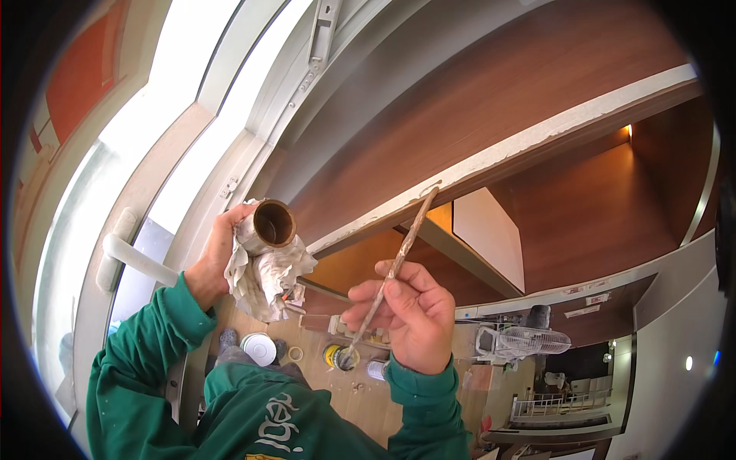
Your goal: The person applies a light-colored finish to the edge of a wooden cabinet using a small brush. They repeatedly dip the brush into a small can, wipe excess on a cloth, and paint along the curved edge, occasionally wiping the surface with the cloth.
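My left hand (217, 244) grips a paper roll (270, 276) with crumpled, torn white layers hanging from it. The open end of its brown cardboard core (275, 223) faces up. Between the thumb and fingers of my right hand (417, 319) is a thin, stained stick (399, 259), perhaps a slim brush; I cannot tell whether it has bristles. Its upper end appears at a brownish mark on the white strip (500, 154), which runs along the edge of a reddish-brown wood panel (460, 115). Whether the tip touches the strip is unclear.
A window frame with a white handle (138, 259) stands at my left. On the floor below are a white-lidded bucket (259, 349), a tape roll (295, 353), an open yellow can (340, 357) and another can (376, 369). A fan (535, 339) is farther right.
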Demonstrator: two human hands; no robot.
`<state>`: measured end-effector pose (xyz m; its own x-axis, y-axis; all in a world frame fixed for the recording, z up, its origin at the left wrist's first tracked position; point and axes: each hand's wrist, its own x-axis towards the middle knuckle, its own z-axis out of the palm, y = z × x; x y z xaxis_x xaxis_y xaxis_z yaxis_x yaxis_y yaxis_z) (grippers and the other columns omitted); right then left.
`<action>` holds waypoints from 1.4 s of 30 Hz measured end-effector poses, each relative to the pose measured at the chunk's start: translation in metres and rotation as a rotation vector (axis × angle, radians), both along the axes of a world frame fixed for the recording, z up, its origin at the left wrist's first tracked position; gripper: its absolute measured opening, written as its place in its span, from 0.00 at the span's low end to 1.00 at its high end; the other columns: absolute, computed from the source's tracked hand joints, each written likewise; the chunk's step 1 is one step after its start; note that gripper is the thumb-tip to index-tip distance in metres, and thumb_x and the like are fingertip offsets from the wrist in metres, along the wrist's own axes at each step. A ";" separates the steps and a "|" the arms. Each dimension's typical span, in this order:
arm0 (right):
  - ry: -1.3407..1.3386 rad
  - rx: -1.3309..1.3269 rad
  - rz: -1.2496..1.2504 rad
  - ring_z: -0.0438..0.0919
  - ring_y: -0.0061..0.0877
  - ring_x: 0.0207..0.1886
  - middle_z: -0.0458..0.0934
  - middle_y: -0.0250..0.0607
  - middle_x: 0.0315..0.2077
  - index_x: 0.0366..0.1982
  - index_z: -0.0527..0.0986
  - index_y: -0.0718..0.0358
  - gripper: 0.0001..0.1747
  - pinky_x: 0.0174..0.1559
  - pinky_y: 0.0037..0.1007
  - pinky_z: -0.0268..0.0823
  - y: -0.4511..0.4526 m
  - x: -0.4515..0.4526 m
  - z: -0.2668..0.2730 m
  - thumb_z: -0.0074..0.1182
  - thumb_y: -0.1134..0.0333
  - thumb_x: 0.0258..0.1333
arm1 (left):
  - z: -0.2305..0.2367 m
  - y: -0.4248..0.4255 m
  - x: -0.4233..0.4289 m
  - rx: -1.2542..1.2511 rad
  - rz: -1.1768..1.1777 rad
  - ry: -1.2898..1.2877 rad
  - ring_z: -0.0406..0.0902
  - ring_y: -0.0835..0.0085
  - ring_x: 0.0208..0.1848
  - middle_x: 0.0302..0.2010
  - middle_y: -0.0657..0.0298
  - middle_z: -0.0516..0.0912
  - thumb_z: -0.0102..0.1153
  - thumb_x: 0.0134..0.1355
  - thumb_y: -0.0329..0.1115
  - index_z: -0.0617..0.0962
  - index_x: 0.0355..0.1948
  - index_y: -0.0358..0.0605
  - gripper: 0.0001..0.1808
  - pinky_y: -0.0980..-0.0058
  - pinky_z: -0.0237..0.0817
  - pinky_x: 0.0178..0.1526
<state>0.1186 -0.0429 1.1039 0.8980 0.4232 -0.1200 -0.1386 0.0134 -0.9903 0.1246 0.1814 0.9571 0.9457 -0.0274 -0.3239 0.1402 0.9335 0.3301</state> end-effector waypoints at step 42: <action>0.074 0.089 0.017 0.85 0.39 0.32 0.83 0.55 0.36 0.51 0.69 0.68 0.14 0.33 0.36 0.80 -0.009 -0.004 0.006 0.50 0.70 0.67 | -0.006 0.003 0.000 -0.028 -0.012 -0.056 0.81 0.66 0.33 0.32 0.60 0.83 0.51 0.63 0.44 0.78 0.37 0.44 0.14 0.66 0.76 0.41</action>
<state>0.1147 -0.0520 1.1094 0.8807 0.4502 -0.1472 -0.2126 0.0980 -0.9722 0.1244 0.1844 0.9513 0.9618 -0.0474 -0.2696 0.1337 0.9408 0.3115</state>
